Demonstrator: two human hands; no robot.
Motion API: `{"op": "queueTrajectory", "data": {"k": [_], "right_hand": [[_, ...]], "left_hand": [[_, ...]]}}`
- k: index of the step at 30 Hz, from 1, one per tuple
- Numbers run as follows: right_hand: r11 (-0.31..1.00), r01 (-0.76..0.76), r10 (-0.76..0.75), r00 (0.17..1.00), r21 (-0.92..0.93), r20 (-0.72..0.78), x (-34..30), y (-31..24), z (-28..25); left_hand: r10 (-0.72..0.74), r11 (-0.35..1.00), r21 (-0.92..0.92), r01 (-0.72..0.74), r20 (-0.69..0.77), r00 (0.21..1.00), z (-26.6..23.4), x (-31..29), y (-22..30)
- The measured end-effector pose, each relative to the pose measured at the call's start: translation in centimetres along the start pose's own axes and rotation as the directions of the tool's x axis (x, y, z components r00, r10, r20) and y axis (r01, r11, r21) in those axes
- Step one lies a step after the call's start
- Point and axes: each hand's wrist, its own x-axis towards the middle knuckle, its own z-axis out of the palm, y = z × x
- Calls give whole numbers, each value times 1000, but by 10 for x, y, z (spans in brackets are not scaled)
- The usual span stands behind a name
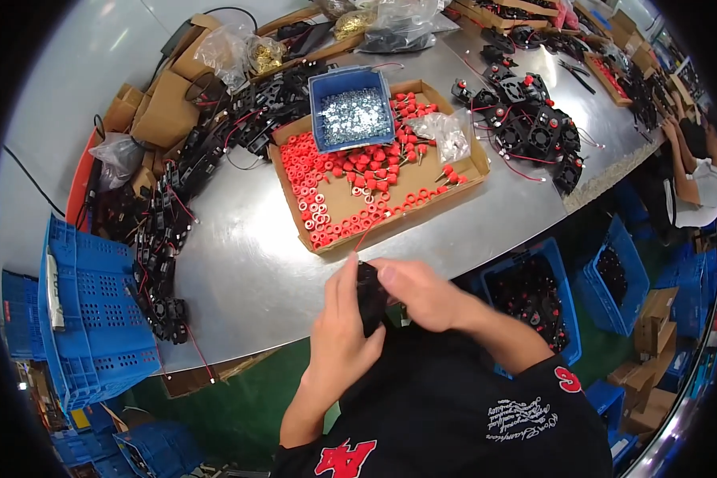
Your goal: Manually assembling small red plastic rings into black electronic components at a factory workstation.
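Observation:
In front of my body, just past the table's near edge, I hold a small black fan unit [368, 299]. Its shape is mostly covered by my hands, but it resembles the fan units heaped on the table. A thin red wire with a white plug rises from it toward the carton. My left hand [342, 323] wraps its fingers and thumb round the unit's left side and bottom. My right hand [418, 291] is closed at its upper right, the thumb pressed near the top; its fingertips are hidden. Just beyond lies a shallow cardboard tray [295, 195] with red rings and red-capped screws.
A blue bin [315, 95] of small shiny metal pieces sits on the tray, beside a clear bag [450, 135]. Black fan units [534, 119] pile up at right, more parts [163, 231] at left. Blue crates [95, 311] flank the table. A co-worker [693, 179] is at far right.

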Motion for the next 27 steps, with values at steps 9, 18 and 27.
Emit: {"op": "queueTrajectory", "data": {"k": [9,18,27], "right_hand": [[243,-242,-249,920,-939,-301,55,-22,-129],[148,-191,-281,933,-970,-226,69,-36,-123],[793,319,-374,927,-519,-1,8,-9,5]], "left_hand": [[-295,652,-726,219,24,955,19,-19,-15],[-444,429,-883,188,-25,895,26,-20,-34],[-398,251,-954,164,53,916,23,-13,-34]]}}
